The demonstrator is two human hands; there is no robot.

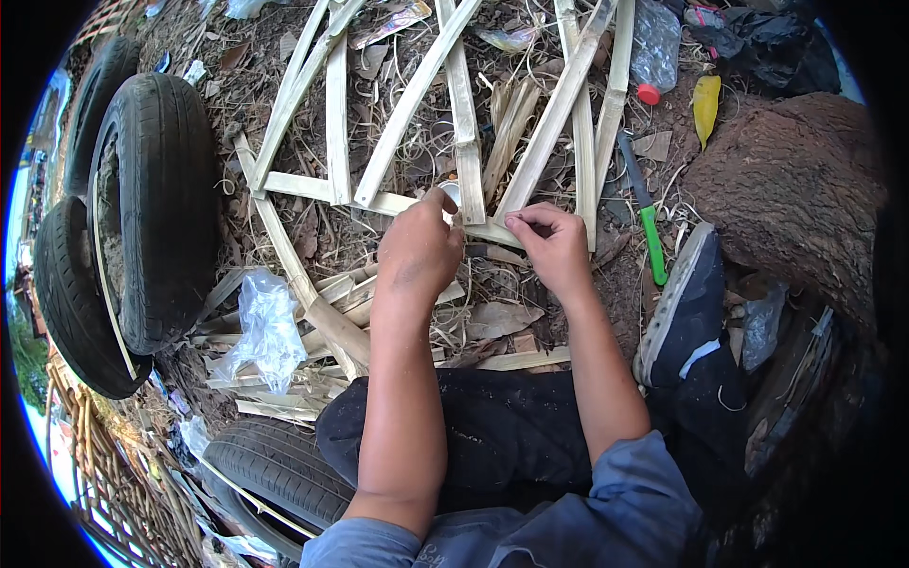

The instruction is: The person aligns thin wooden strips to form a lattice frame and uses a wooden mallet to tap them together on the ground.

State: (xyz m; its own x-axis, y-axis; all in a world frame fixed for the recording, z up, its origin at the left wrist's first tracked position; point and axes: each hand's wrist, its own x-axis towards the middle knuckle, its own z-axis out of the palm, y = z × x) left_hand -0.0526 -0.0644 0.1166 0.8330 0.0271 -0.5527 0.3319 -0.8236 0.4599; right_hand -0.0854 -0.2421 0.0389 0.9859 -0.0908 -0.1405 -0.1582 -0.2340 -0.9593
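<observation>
Several pale split bamboo strips lie fanned out on the ground, their near ends overlapping a crosswise bamboo strip (302,186). My left hand (421,244) is closed over the middle of this crosswise strip, its fingers curled and partly hidden behind the back of the hand. By the strip's right end my right hand (556,244) is closed in a pinch, thumb and forefinger touching where a slanted bamboo strip (552,123) meets it. Anything small between those fingertips is too small to make out. A small white round thing (451,192) shows just beyond my left fingers.
A knife (651,232) with a green handle lies right of my right hand, near my shoe (684,303). Further right is a thick log (791,185). Old tyres (170,208) stand at left. A clear plastic bag (262,327) and loose bamboo pieces lie left of my left forearm.
</observation>
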